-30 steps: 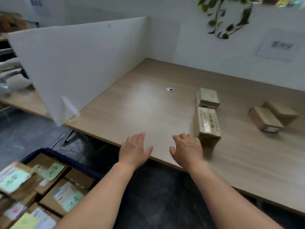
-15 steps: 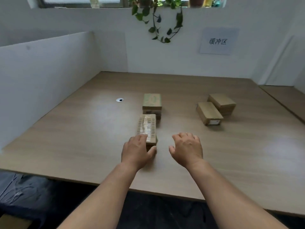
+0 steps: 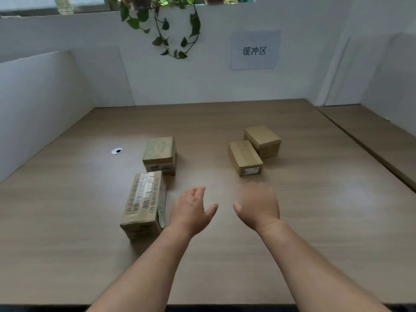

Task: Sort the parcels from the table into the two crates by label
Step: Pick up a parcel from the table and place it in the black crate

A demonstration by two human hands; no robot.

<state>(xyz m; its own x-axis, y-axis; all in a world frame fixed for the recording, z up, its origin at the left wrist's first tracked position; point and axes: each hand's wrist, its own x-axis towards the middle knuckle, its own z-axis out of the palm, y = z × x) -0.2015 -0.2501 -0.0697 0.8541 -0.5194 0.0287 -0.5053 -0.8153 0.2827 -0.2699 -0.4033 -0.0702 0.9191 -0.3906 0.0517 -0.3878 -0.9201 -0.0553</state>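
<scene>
four parcels (image 3: pixel 144 200), lengthwise away

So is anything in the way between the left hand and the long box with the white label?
No. The left hand is open just right of the labelled parcel, with only bare table between them.

Bare forearms, no sleeves or jewellery

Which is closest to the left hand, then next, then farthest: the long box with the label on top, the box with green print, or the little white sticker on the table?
1. Long labelled box, just left of the left hand.
2. Green-printed box, farther back.
3. White sticker, back and off to the left.
</scene>
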